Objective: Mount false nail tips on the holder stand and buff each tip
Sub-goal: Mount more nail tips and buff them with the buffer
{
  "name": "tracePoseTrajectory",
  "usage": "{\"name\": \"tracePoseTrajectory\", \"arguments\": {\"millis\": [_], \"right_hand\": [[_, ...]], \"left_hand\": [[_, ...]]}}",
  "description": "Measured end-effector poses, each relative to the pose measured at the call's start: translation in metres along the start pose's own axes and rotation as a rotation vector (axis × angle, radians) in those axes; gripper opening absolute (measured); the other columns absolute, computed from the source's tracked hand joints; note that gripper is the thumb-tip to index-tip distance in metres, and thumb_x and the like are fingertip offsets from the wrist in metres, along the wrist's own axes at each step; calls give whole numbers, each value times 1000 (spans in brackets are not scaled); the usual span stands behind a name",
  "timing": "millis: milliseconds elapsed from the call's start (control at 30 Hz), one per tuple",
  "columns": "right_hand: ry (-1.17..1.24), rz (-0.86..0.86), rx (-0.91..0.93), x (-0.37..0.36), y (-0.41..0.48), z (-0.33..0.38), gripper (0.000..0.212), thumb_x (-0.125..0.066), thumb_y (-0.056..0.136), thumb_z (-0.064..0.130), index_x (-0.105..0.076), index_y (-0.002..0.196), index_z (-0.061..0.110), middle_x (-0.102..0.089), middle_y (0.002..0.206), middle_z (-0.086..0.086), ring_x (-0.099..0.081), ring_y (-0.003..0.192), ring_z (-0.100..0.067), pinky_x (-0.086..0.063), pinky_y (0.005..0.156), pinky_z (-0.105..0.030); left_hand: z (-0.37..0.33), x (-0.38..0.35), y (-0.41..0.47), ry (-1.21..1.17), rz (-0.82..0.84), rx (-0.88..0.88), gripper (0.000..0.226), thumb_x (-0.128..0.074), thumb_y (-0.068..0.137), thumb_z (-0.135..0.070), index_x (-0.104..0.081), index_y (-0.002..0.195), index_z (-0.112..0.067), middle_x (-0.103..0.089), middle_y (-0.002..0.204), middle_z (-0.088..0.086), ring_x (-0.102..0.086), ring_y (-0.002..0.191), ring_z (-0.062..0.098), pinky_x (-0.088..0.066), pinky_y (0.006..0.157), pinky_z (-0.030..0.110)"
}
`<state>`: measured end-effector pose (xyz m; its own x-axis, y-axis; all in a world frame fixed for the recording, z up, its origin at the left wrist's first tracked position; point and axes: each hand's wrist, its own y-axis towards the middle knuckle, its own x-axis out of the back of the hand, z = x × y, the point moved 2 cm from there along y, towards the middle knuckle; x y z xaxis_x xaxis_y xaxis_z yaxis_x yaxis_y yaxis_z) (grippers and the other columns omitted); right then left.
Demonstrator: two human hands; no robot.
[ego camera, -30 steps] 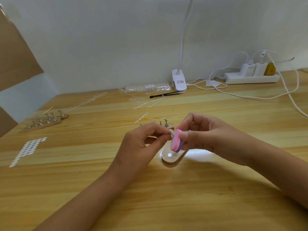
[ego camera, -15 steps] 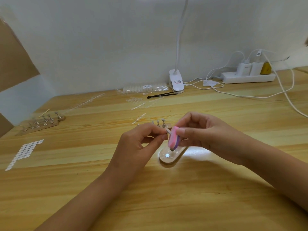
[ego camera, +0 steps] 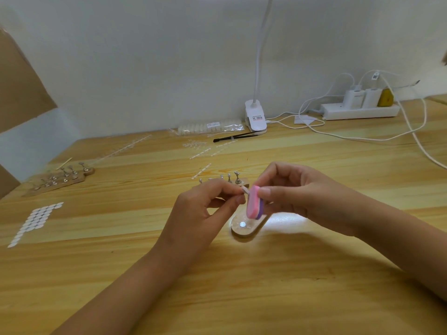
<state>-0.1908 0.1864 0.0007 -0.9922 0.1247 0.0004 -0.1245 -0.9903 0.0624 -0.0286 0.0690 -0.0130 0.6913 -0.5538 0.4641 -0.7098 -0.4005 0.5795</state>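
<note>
My left hand [ego camera: 205,209] pinches a small pale nail tip [ego camera: 245,189] between thumb and forefinger, just above the wooden holder stand [ego camera: 244,228]. My right hand [ego camera: 297,194] grips a pink and purple buffer block [ego camera: 253,206], whose pink face touches the tip. The stand lies on the table under both hands, with a shiny round magnet near its front end and several metal pegs [ego camera: 229,178] standing at its far end. Whether the tip sits on a peg is hidden by my fingers.
A second wooden stand with pegs [ego camera: 60,178] lies at the far left, a sheet of white adhesive dots [ego camera: 33,222] in front of it. Bags and strips of clear tips [ego camera: 208,128], black tweezers [ego camera: 232,137], a clip lamp [ego camera: 255,117] and a power strip with cables [ego camera: 358,110] line the back.
The buffer block has shifted slightly along the tip between the frames. Both hands stay in the same place over the stand.
</note>
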Motion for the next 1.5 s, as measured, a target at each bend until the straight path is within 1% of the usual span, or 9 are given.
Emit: {"name": "tracePoseTrajectory", "arguments": {"millis": [67,167,300,467,600,1000,1133,1233,1500], "right_hand": [[-6,-44,10,2,0,0,27,-75,79,27,-66,99,11,-73,100,-14,-71,94,-27,-58,87,-35],[-13,43,-13,0,0,-1,22,-73,83,22,-66,100,10,-73,101,-15,-71,96,-30,-57,87,-35],[-21,-19,10,1,-1,-1,24,-73,83,23,-66,102,10,-73,102,-14,-71,97,-28,-57,86,-32],[-32,-60,36,2,-1,2,23,-72,82,23,-67,101,11,-73,101,-11,-71,95,-25,-56,82,-26],[-23,58,-3,0,-2,1,25,-70,86,20,-63,105,5,-73,103,-13,-71,98,-28,-56,86,-31],[-34,57,18,2,-2,2,24,-73,82,23,-66,101,9,-73,103,-12,-71,98,-29,-56,86,-31],[-60,-22,51,6,-2,4,24,-73,80,25,-68,99,12,-73,100,-9,-71,95,-27,-56,84,-29],[-88,74,27,4,-3,5,25,-73,82,23,-66,102,8,-72,104,-13,-70,99,-33,-56,87,-33],[-80,12,82,6,-2,4,21,-71,83,24,-69,101,13,-73,101,-8,-71,96,-26,-55,84,-29]], "left_hand": [[1,0,0,4,-9,3,19,-70,88,-12,-70,96,-30,-72,91,-12,-70,88,5,-54,79,16],[0,0,-1,35,-2,-31,15,-70,89,-13,-70,96,-25,-72,90,-11,-70,87,7,-55,79,18],[-1,1,-1,51,-9,-50,16,-70,88,-9,-70,96,-23,-71,89,-9,-69,86,7,-54,80,16],[-2,4,0,105,-15,-114,10,-68,86,-9,-73,93,-15,-72,87,-6,-68,82,11,-56,77,24],[-2,5,0,176,10,-172,9,-67,87,-8,-73,93,-10,-70,86,-6,-67,80,10,-56,74,28],[-2,5,1,153,-3,-192,15,-67,88,-12,-73,101,-17,-72,96,-10,-68,91,7,-56,79,24],[-2,5,1,120,-1,-179,17,-67,88,-11,-72,101,-20,-72,96,-9,-68,91,6,-56,79,24],[-3,5,0,138,3,-213,17,-69,87,-11,-72,100,-19,-72,95,-8,-69,88,8,-57,77,25],[-3,4,1,102,17,-198,16,-69,87,-10,-73,100,-18,-72,94,-9,-69,87,6,-57,76,25]]}}
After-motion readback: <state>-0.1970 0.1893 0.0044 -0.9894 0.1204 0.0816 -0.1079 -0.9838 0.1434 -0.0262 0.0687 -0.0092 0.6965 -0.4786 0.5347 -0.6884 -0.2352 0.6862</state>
